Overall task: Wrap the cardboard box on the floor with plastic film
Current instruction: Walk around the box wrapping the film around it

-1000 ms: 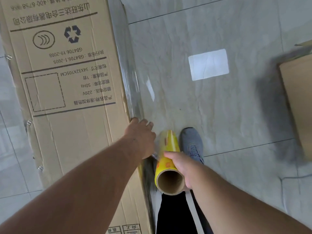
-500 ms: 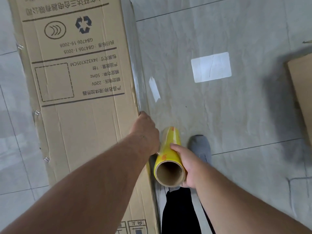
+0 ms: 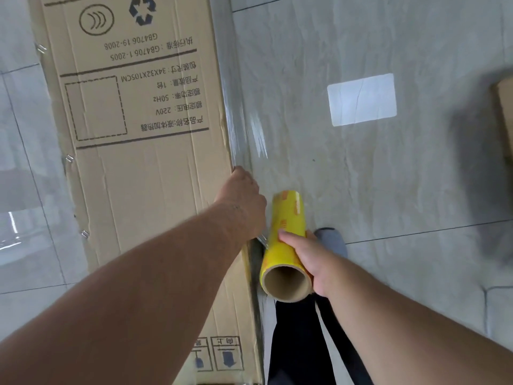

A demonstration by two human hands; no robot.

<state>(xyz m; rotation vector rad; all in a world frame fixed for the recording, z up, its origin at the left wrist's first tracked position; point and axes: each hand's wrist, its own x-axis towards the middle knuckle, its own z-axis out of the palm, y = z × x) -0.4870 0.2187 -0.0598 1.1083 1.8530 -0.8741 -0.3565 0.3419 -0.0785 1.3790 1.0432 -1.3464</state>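
Observation:
A long brown cardboard box (image 3: 133, 168) with black print lies on the tiled floor, filling the left half of the head view. Clear plastic film (image 3: 236, 115) clings along its right side. My left hand (image 3: 241, 198) rests on the box's right edge, fingers bent down over the side and hidden from view. My right hand (image 3: 305, 254) grips a yellow roll of plastic film (image 3: 286, 234) with a cardboard core, held just right of the box and pointing away from me. A thin strip of film runs from the roll to the box near my left wrist.
Grey marble floor tiles (image 3: 361, 190) spread to the right, with a bright white light patch (image 3: 361, 100) on them. Another cardboard box (image 3: 503, 118) shows at the right edge. My grey shoe (image 3: 331, 240) and dark trouser leg (image 3: 299, 343) stand beside the box.
My left hand slid a little along the box's right edge, its fingers now over the side. The roll in my right hand stayed close beside it, and the camera shifted slightly.

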